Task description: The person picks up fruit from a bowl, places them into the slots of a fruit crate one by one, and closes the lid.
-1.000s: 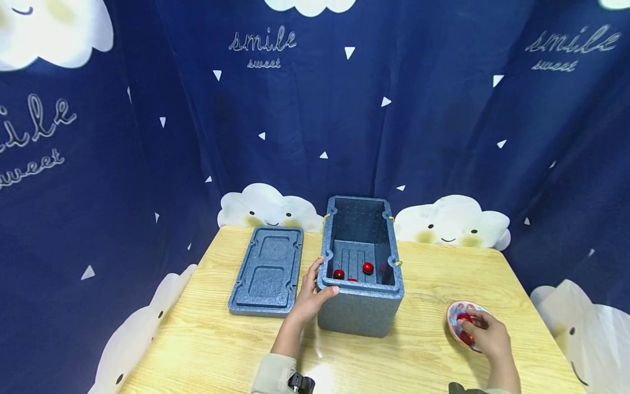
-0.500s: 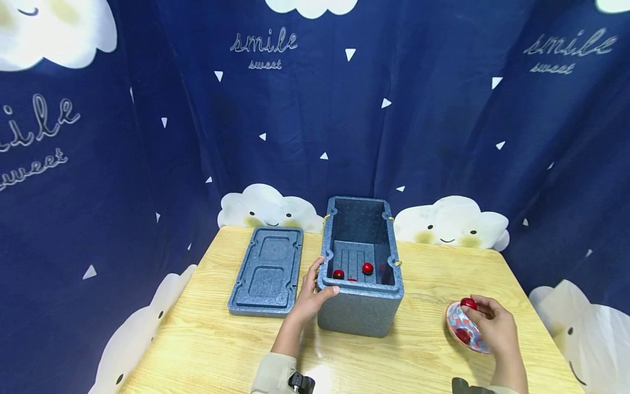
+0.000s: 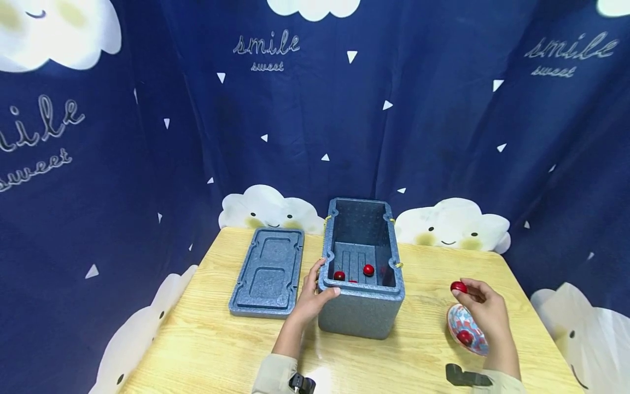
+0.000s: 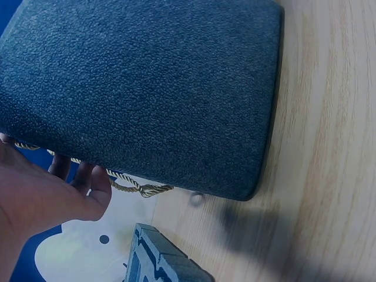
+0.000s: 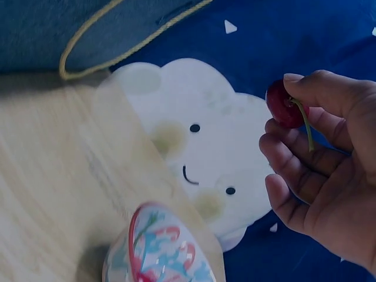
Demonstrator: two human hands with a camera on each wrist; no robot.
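On the left of the wooden table (image 3: pixel 211 345) lies the grey foam lid (image 3: pixel 268 272), inner side up and apart from its box. Just to its right the left hand (image 3: pixel 312 296) steadies the grey foam box (image 3: pixel 361 312), fingers and thumb curled round the rim at its near left corner; the left wrist view shows the fingers against the box wall beside a yellow cord handle (image 4: pixel 136 187). The box stands open. On its ribbed floor lie at least three red cherries: one to the left (image 3: pixel 339 276), one to the right (image 3: pixel 368 270), and one between them mostly hidden by the near wall.

Further right, the right hand (image 3: pixel 484 312) pinches a cherry (image 3: pixel 458 287) between thumb and fingertips, lifted above the table and well apart from the box; the right wrist view shows its stem running down across the fingers (image 5: pixel 294 176). Below that hand sits a small patterned dish (image 3: pixel 465 328) with one more cherry (image 3: pixel 465 337) in it.

Judging by this, the work in hand is carrying cherries from dish to box, and this one is picked but not yet delivered. The next move seems to call for a sweep left over the box's right rim and a low release, so the fruit does not bounce or bruise.
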